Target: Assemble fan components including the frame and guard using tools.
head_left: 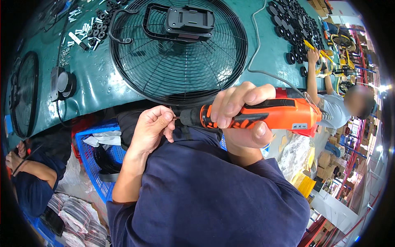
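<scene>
My right hand [242, 113] grips an orange and black electric screwdriver [284, 115], held level in front of my dark blue shirt with its nose pointing left. My left hand [153, 125] pinches the thin bit [176, 118] at the tool's tip between thumb and fingers. Whether a screw sits on the bit is hidden by the fingers. Just beyond both hands a large round black wire fan guard [179, 53] lies flat on the teal table [98, 82], with a black plastic housing [190, 20] and handle on its centre.
A second fan guard [24, 94] lies at the table's left end beside a small black round part [62, 84]. Screws and black pieces [87, 29] are scattered far left, several black round parts [296, 24] far right. Co-workers sit at right [335, 109] and lower left [31, 173]. A blue crate [96, 173] stands below.
</scene>
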### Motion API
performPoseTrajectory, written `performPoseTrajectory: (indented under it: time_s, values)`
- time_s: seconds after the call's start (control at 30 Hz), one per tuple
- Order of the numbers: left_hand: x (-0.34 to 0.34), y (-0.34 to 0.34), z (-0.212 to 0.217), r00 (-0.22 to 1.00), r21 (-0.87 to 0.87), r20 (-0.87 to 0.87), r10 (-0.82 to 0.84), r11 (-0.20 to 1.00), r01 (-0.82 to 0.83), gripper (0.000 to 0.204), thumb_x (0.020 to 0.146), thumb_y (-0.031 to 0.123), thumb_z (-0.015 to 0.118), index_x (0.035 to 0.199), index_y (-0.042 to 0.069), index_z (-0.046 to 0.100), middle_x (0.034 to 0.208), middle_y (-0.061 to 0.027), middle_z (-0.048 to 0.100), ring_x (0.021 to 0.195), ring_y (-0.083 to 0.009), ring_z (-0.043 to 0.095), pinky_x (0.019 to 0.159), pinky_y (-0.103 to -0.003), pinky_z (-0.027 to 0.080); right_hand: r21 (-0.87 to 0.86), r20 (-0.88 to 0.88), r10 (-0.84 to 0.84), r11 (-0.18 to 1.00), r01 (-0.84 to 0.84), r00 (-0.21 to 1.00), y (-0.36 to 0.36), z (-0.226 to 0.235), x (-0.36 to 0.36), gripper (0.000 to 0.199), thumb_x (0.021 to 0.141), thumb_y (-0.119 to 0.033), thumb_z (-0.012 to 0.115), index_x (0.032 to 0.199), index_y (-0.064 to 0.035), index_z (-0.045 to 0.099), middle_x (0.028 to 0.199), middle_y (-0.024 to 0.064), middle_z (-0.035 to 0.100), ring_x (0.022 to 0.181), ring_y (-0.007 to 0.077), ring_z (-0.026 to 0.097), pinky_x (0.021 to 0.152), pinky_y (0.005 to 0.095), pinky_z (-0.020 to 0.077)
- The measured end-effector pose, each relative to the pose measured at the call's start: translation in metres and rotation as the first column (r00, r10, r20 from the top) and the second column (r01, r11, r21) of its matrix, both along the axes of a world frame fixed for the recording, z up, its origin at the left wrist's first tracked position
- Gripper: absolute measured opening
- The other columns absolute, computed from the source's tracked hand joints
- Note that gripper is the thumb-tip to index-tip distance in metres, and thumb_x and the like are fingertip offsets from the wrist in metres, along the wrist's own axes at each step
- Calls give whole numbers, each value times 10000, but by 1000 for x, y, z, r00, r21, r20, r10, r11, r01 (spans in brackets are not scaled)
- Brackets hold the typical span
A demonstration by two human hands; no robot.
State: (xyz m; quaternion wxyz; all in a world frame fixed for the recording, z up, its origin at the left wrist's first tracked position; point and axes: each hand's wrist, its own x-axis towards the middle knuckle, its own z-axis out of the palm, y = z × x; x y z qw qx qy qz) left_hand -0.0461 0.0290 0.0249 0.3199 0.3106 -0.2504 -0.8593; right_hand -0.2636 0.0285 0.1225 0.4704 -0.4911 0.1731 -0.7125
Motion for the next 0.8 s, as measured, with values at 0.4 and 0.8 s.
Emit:
performPoseTrajectory:
  time_s: [0.4, 0.8]
  values:
    - [-5, 9, -11, 996, 193, -90, -4, 981, 22, 218, 1036, 169, 609, 1123, -25, 657, 876, -133, 730, 685, -176, 734, 611, -290, 624, -19, -57, 21, 1000, -23, 998, 16, -3, -6, 400, 943, -247, 704, 1192, -19, 491, 960, 185, 641, 694, 249, 659, 637, 375, 561]
    - [-23, 4, -33, 981, 285, 134, -141, 953, 98, 357, 1023, 364, 642, 946, 16, 649, 797, -75, 696, 622, -135, 682, 578, -276, 611, -203, -424, -75, 979, -14, 903, 10, -21, -2, 392, 932, -212, 687, 1213, -22, 490, 945, 182, 665, 693, 259, 682, 623, 376, 571]
